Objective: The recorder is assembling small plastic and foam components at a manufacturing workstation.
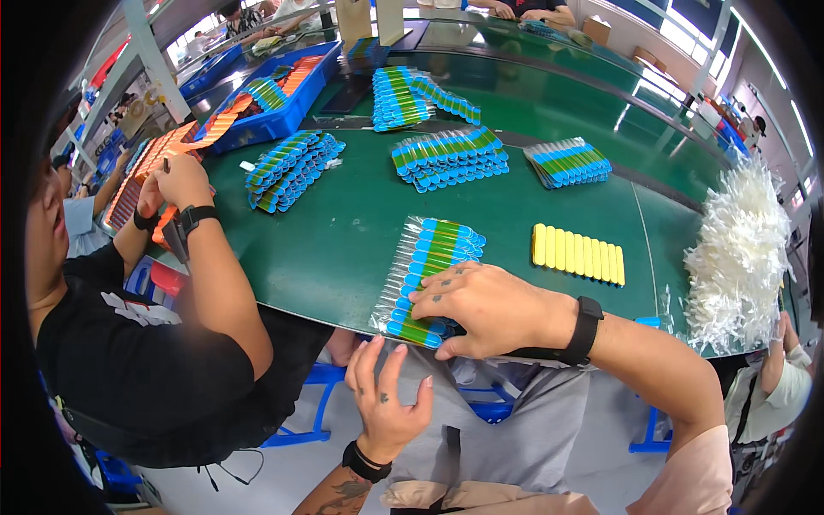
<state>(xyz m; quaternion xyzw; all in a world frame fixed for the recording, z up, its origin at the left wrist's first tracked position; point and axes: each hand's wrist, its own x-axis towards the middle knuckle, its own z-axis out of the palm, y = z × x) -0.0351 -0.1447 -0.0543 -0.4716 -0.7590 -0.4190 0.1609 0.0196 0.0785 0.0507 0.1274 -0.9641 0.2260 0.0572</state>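
Note:
A pack of blue-and-green nail files [440, 245], flat and round-ended in joined clear sleeves, lies at the table's near edge. My right hand [493, 309] is over its near right end, fingers bent on top and thumb at the edge, gripping it. My left hand [386, 403] is held up just off the table edge, palm up with fingers apart and nothing in it. A row of yellow nail files [578, 254] lies to the right of the pack. Beyond it sits a stacked blue-and-green pile [451, 159], with a smaller pile [568, 163] to its right.
More blue-and-green files [292, 169] lie at left, others [403, 97] farther back. A blue bin [266, 124] holds orange and blue-green packs. At left, a co-worker's hands [176, 184] handle an orange strip. A white heap of thin strips [738, 257] stands at right.

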